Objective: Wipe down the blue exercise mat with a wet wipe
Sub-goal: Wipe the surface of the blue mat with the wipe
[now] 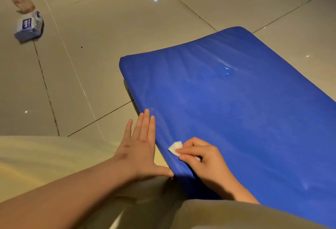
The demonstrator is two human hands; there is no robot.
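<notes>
Head view: the blue exercise mat [236,110] lies on the floor [109,37], with its left edge apparently raised slightly.

- Right hand [203,157]: fingers curled, pinching the folded wet wipe [175,147] and pressing it onto the mat close to the near left edge.
- Left hand [140,148]: flat, fingers straight and together. The fingertips and thumb touch the mat's edge.

Probable faults:
- The mat may slide on the glossy tiles if the bracing hand lifts.
- The small wipe may run off the edge or slip from under the fingers.
- The white scuffed patch [226,70] mid-mat may snag the wipe.

Surroundings: large pale tiles with dark grout lines. A pack of wipes [29,25] lies well apart at far left.
</notes>
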